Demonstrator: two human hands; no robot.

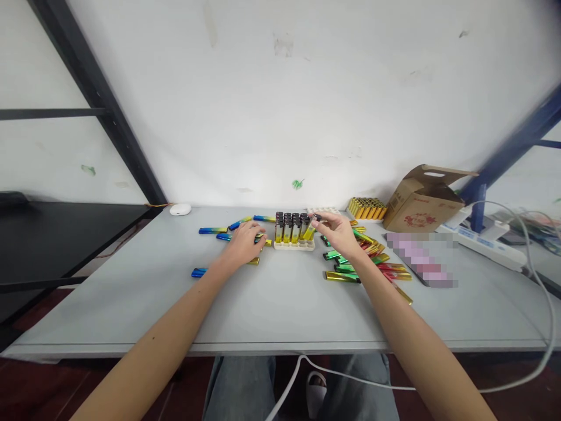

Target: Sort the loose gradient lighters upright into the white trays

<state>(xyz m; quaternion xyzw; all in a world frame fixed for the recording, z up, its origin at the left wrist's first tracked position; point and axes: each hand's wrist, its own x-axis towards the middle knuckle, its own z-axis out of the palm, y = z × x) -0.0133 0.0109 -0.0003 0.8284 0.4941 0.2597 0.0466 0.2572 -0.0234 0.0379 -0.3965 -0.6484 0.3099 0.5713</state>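
In the middle of the table a white holder tray (pixel 294 245) carries several upright yellow lighters (pixel 287 232) with dark tops. My right hand (pixel 336 231) pinches one yellow lighter (pixel 310 229) by its dark top, tilted at the tray's right end. To the left of the tray, my left hand (pixel 243 243) rests low with bent fingers around a blue-and-yellow lighter (pixel 267 242), partly hidden by them. More blue-and-yellow lighters (pixel 213 231) lie loose about that hand. Under and beside my right forearm is a pile of green, red and gold lighters (pixel 342 277).
At the back right stand a full tray of golden lighters (pixel 367 208) and an open cardboard box (pixel 423 204). Another white tray (pixel 323 210) lies behind my right hand. A power strip (pixel 486 245) with white cables is at the right; a white case (pixel 180 209) sits far left.
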